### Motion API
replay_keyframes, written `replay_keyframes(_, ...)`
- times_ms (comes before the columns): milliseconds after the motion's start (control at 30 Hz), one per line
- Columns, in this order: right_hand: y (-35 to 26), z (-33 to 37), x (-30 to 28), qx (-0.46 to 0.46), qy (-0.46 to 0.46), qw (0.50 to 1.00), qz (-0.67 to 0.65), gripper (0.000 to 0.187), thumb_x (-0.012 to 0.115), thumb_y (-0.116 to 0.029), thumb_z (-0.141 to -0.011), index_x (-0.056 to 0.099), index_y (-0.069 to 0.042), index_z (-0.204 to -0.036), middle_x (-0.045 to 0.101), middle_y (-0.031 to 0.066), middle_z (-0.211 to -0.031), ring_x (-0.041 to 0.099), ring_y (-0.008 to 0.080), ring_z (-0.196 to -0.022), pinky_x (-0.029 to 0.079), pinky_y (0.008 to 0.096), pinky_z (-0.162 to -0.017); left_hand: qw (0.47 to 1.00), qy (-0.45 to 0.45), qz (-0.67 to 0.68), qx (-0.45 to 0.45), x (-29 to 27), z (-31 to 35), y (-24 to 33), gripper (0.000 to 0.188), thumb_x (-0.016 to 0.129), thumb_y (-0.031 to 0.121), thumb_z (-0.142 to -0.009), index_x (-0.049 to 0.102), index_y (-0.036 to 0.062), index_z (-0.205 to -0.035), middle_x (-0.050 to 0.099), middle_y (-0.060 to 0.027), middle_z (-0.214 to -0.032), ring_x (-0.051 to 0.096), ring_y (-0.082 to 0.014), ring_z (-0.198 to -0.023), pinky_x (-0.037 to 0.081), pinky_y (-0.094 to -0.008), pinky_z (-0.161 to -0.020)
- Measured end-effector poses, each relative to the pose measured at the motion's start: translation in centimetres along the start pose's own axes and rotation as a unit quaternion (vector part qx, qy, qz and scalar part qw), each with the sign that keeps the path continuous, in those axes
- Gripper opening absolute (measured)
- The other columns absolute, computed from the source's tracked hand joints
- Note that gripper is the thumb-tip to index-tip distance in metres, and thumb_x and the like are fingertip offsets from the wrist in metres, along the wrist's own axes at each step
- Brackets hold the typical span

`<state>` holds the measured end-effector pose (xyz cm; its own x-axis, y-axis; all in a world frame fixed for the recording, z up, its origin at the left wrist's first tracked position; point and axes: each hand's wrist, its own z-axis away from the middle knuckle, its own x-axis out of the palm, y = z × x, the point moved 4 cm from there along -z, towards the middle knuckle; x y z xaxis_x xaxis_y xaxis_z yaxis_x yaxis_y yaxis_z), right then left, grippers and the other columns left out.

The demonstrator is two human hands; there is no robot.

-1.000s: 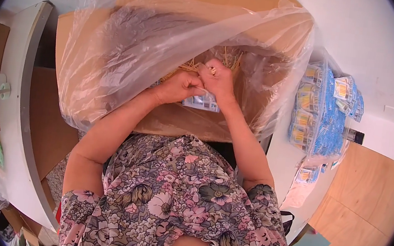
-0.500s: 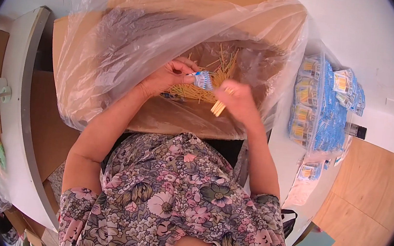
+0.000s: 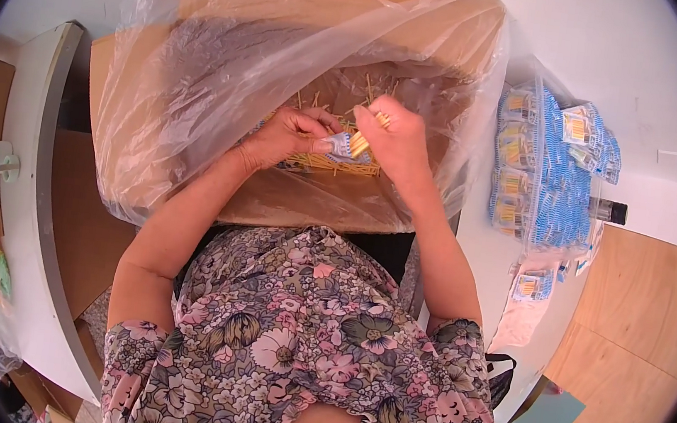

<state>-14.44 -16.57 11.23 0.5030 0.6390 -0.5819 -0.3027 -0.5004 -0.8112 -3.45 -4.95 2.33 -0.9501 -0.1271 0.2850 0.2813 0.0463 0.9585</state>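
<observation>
My left hand (image 3: 282, 136) pinches a small blue-and-white plastic packet (image 3: 336, 146) between thumb and fingers, over an open cardboard box (image 3: 329, 219). In my right hand (image 3: 397, 141) is a bundle of thin yellow sticks (image 3: 359, 144), fingers wrapped round it. The bundle's lower end meets the packet's open-looking side; whether any stick is inside it I cannot tell. Beneath both hands, many loose yellow sticks (image 3: 323, 165) lie in the box. My fingers hide part of the packet.
Clear plastic sheeting (image 3: 227, 90) drapes over the box. To the right stands a large clear bag of filled blue packets (image 3: 555, 182), with one packet (image 3: 530, 285) lying nearer. A dark-capped bottle (image 3: 608, 211) sits beyond the bag. At left is a white table edge (image 3: 46, 178).
My right hand has moved up and left, bringing the stick bundle against the packet. The left hand stays nearly in place, and the view has shifted slightly.
</observation>
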Motion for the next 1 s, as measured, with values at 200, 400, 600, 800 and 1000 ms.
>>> replay_keyframes(200,-2.6,1.4,-0.4,-0.054,-0.019,0.997,0.045,0.019,0.065,-0.017,-0.079,0.055,-0.001,-0.083,0.055,0.0108,-0.061,0.054,0.0159,-0.055,0.04,0.0285,-0.048,0.997,0.026,0.056,-0.052,0.1,0.3,-0.8,0.016,0.063,0.005,-0.08,0.066,-0.0008,-0.094,0.059,-0.0062,-0.102,0.054,-0.0155,-0.095,0.041,-0.0282,-0.087)
replay_keyframes(400,-0.4,4.6,-0.5,-0.1,0.07,0.986,0.111,0.02,0.065,-0.013,-0.076,0.056,-0.002,-0.09,0.06,0.0118,-0.077,0.059,0.0264,-0.064,0.046,0.0341,-0.055,0.985,0.024,0.005,-0.17,0.5,-0.3,-2.9,0.022,0.065,0.015,-0.08,0.065,0.0002,-0.096,0.061,-0.0076,-0.102,0.055,-0.0148,-0.094,0.043,-0.0289,-0.086)
replay_keyframes(600,-2.2,11.4,-8.7,-0.125,0.025,0.989,0.075,0.018,0.066,-0.003,-0.072,0.061,-0.003,-0.09,0.062,0.0111,-0.079,0.062,0.0245,-0.068,0.048,0.0307,-0.058,0.956,0.137,-0.212,-0.147,-3.9,1.3,-3.8,0.025,0.065,0.013,-0.075,0.063,0.0049,-0.099,0.064,-0.0043,-0.089,0.058,-0.0165,-0.085,0.046,-0.0305,-0.07)
replay_keyframes(800,2.5,27.1,-29.0,0.167,0.369,0.914,0.025,0.018,0.062,0.003,-0.074,0.061,0.005,-0.091,0.062,0.0037,-0.081,0.057,0.0091,-0.07,0.045,0.0201,-0.061,0.705,0.097,-0.679,-0.181,-7.9,1.6,-4.8,0.033,0.07,0.011,-0.067,0.056,0.0068,-0.096,0.06,-0.0163,-0.096,0.058,-0.034,-0.089,0.047,-0.0418,-0.074)
replay_keyframes(1000,18.2,35.4,-38.2,0.286,0.336,0.825,0.352,0.033,0.069,-0.012,-0.073,0.059,-0.001,-0.104,0.063,0.006,-0.085,0.057,0.0194,-0.075,0.046,0.0312,-0.07,0.609,0.068,-0.764,-0.202,-10.4,2.7,-7.8,0.041,0.073,0.017,-0.061,0.055,0.0096,-0.096,0.06,-0.0171,-0.096,0.057,-0.0355,-0.091,0.047,-0.0434,-0.077)
